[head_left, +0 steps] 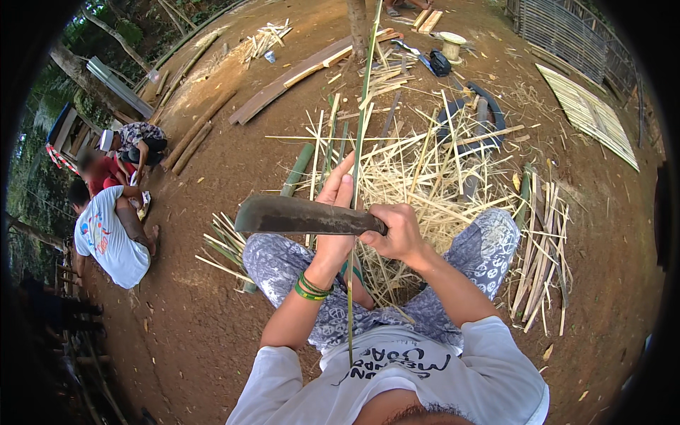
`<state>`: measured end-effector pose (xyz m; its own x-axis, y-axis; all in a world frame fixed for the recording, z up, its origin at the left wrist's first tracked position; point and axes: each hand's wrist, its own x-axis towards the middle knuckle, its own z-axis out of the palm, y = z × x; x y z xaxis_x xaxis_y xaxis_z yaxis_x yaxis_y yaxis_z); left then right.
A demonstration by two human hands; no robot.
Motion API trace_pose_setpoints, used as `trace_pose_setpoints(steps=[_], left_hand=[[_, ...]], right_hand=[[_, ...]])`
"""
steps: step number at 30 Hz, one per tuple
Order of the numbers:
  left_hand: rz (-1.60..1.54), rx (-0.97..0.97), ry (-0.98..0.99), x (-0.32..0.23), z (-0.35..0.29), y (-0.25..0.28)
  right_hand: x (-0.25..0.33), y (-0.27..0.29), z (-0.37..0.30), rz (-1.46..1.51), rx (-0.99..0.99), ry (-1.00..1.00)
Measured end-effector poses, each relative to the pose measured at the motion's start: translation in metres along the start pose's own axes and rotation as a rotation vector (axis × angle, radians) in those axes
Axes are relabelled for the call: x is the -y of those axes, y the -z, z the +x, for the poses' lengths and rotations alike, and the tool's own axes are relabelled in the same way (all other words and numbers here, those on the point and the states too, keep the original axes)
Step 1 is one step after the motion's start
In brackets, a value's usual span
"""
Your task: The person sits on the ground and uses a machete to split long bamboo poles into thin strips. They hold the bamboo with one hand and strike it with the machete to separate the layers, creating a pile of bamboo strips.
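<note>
A long thin bamboo strip (358, 145) runs upright in front of me, its lower end reaching down over my shirt. My left hand (334, 195) holds it about mid-length, fingers pointing up along it; the blade hides part of the palm. In my right hand (398, 230) is the dark handle of a machete (301, 215). Its broad blade points left, lying flat across in front of my left wrist and the strip. Whether the edge touches the strip I cannot tell. A heap of pale bamboo shavings (414, 188) spreads on the ground beyond my knees.
Split bamboo strips (544, 248) lie in a bundle to my right, and a green bamboo pole (297, 170) lies ahead. Beyond are a black tyre (496, 106), wooden planks (290, 81) and a tree trunk (359, 28). Several people (117, 234) crouch at the left. A slatted bamboo panel (591, 113) rests far right.
</note>
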<state>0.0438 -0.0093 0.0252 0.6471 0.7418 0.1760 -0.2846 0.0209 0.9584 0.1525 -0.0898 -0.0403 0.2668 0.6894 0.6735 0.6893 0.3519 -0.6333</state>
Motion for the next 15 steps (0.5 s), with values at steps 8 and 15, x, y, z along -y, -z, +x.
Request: trace_pose_setpoints(steps=[8,15], left_hand=[[0.087,-0.007,0.006,0.011,-0.001,0.001],[-0.103,0.102,0.093,0.008,-0.005,0.006]], right_hand=[[-0.003,0.002,0.017,-0.012,-0.069,-0.051],[-0.006,0.01,0.032,-0.075,-0.106,0.039]])
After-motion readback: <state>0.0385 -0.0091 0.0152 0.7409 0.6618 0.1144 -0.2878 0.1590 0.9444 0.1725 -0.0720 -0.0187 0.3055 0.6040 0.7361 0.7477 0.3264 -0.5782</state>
